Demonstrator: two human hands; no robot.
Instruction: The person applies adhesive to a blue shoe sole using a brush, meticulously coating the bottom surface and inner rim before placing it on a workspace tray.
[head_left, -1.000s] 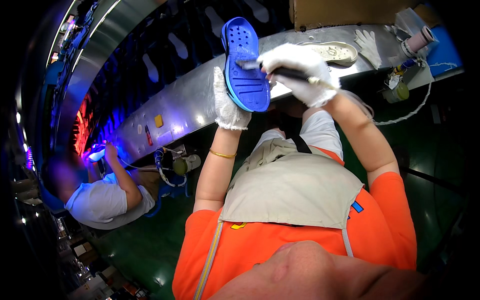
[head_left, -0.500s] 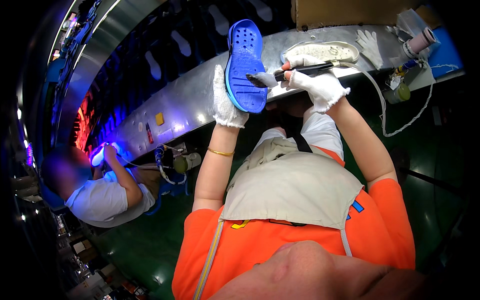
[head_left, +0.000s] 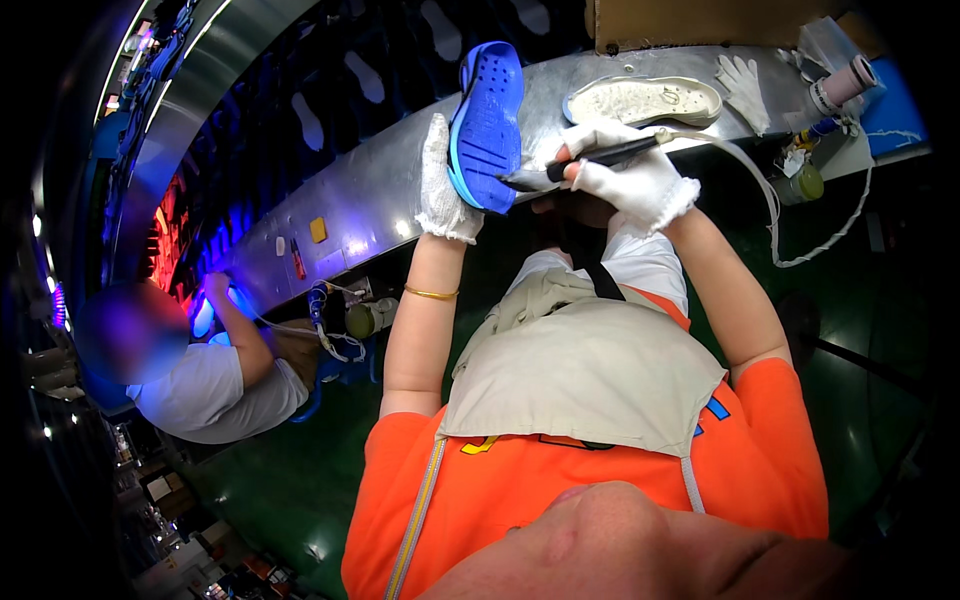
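Observation:
A blue shoe sole (head_left: 486, 130) is held upright and slightly tilted by my left hand (head_left: 440, 190), which wears a white glove and grips its left edge near the lower end. My right hand (head_left: 632, 182), in a white glove with bare fingertips, is closed round a black-handled brush (head_left: 622, 152). The dark bristle tip meets the sole's lower right edge; whether it touches is hard to tell. From the handle's rear end runs a pale hose (head_left: 752, 172). Beyond my right hand a white sole (head_left: 645, 101) lies on the metal bench (head_left: 385, 200).
A spare white glove (head_left: 743, 92) and a thread cone (head_left: 845, 86) occupy the bench's right end, with a bottle (head_left: 800, 187) below. Behind stands a cardboard box (head_left: 690, 25). Pale sole shapes (head_left: 364, 77) line the dark belt. Leftward are a yellow block (head_left: 318, 230) and a seated co-worker (head_left: 215, 385).
The blue sole has tipped and shifted slightly left in my left hand. My right hand has rolled, and the brush tip has moved down to the sole's edge. The co-worker's hand has shifted.

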